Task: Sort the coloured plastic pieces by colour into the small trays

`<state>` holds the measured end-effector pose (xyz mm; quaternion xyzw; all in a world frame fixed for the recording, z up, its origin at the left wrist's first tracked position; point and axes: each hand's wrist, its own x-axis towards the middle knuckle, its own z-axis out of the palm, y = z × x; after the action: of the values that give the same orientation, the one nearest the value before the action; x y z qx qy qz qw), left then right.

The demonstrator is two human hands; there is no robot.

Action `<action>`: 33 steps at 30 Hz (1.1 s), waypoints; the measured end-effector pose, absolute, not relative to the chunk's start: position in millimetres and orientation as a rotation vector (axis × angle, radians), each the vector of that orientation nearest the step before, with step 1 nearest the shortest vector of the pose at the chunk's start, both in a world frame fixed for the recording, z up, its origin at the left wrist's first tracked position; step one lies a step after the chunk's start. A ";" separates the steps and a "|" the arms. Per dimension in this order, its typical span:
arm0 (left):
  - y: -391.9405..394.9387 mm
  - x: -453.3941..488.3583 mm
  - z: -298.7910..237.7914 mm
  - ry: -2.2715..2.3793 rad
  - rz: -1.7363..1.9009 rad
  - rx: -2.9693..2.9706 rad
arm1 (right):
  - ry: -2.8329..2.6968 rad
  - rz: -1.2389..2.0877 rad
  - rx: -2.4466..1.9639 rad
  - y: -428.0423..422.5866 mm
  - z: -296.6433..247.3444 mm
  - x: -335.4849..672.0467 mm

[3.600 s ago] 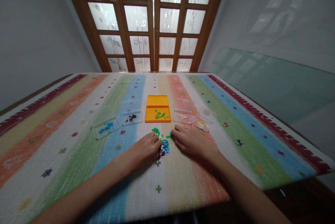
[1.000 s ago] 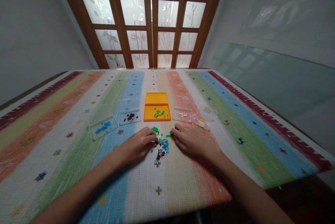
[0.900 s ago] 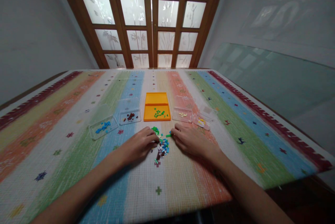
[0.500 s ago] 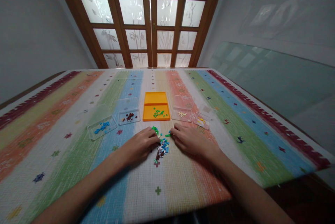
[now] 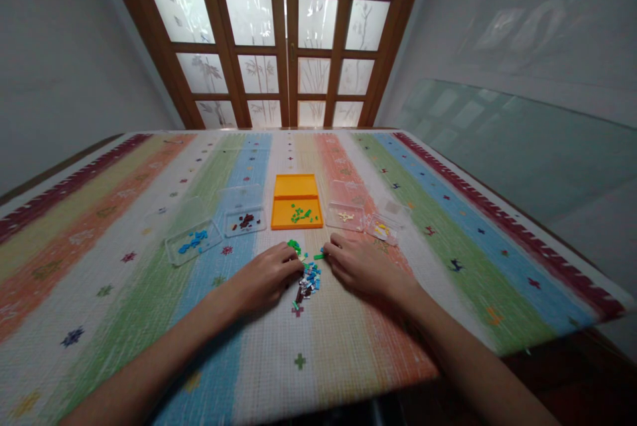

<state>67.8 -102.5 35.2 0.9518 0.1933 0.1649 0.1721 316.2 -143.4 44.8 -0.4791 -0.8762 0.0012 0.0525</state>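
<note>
A small heap of tiny coloured pieces (image 5: 308, 276) lies on the striped tablecloth (image 5: 348, 346), with several green ones at its far end. My left hand (image 5: 266, 275) rests palm down at the heap's left side, fingers curled and tips touching the pieces. My right hand (image 5: 361, 265) lies on the right side, fingers bent, its tips against a green piece (image 5: 319, 256). What either hand pinches is too small to see. Behind the heap stands an open orange box (image 5: 296, 208) holding green pieces.
Clear trays line up beside the orange box: one with blue pieces (image 5: 193, 241), one with dark red pieces (image 5: 243, 221), one with pale pieces (image 5: 344, 216), one with yellow pieces (image 5: 382, 229). Wooden glazed doors (image 5: 288, 34) stand beyond the table's far edge.
Both hands stay beside the heap; my left fingers shifted slightly at its edge. The view has tilted a little.
</note>
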 end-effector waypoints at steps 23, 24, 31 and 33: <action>-103.4 69.6 24.3 0.596 0.454 2.834 | -2.671 -0.017 -1.458 -143.6 45.1 316.2; -102.6 69.1 23.9 0.585 0.459 2.834 | -2.666 -0.014 -1.455 -143.4 44.2 316.6; -72.3 39.5 52.6 0.796 0.770 2.694 | -2.670 -0.037 -1.436 -142.9 38.9 318.5; -59.9 25.4 61.3 0.986 0.873 2.649 | -2.669 -0.036 -1.447 -143.4 39.7 318.1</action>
<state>25.4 -59.9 61.3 0.8917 0.3318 0.2939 0.0916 318.1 -143.4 39.7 -0.4760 -0.8778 -0.0117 0.0527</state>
